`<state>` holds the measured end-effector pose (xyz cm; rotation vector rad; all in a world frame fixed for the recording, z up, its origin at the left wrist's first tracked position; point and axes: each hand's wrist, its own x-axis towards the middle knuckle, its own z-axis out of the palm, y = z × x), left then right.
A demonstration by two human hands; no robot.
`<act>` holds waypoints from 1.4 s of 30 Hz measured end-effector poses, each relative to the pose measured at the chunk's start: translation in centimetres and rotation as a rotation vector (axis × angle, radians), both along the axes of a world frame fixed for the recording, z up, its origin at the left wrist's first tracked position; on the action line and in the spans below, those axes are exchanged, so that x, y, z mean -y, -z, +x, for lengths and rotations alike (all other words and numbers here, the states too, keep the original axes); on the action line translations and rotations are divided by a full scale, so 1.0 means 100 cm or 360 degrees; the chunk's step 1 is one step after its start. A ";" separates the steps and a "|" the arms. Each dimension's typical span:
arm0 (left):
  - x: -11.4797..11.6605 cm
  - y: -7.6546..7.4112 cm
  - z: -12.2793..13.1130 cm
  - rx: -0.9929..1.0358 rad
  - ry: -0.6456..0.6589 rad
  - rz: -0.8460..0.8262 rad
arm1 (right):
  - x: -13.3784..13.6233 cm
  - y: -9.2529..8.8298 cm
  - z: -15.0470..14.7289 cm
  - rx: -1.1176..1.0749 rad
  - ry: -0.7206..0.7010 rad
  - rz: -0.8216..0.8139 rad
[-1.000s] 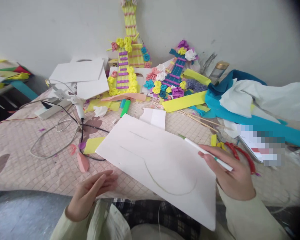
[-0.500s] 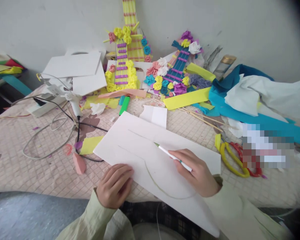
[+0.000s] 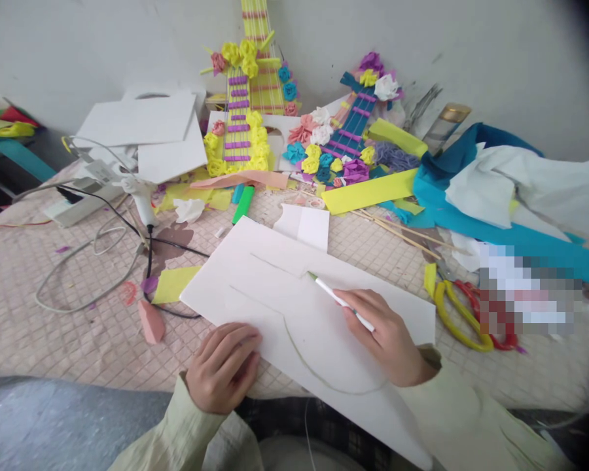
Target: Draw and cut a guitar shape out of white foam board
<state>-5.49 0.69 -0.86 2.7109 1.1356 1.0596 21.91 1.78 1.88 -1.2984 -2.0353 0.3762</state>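
Our left hand (image 3: pixel 224 367) curls at the near edge of a flat white rectangular board (image 3: pixel 319 333), gripping or not we can't tell; our right hand (image 3: pixel 385 337) pinches a slim white pen (image 3: pixel 326 289). Overhanging the pink checked tabletop (image 3: pixel 93 340), the board looks light, stiff, best held by its edges. Yellow- and red-handled scissors (image 3: pixel 440 304) lie near, clear of it.

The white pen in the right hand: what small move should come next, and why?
Probably the right hand should guide the white pen onward, curving toward the far edge of the board: the lower line runs into a broad curve, while the upper line ends near the pen's tip.
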 end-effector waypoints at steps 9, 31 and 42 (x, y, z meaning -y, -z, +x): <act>-0.001 0.002 -0.001 0.0000 0.0007 -0.0011 | 0.007 -0.002 -0.001 -0.0004 0.0036 0.0035; -0.001 -0.001 -0.001 -0.0004 0.0027 0.0020 | 0.012 0.001 0.000 0.0046 0.0315 0.0116; -0.002 0.001 -0.002 -0.0040 0.0011 0.0057 | 0.024 0.002 0.019 0.0124 0.0549 0.0169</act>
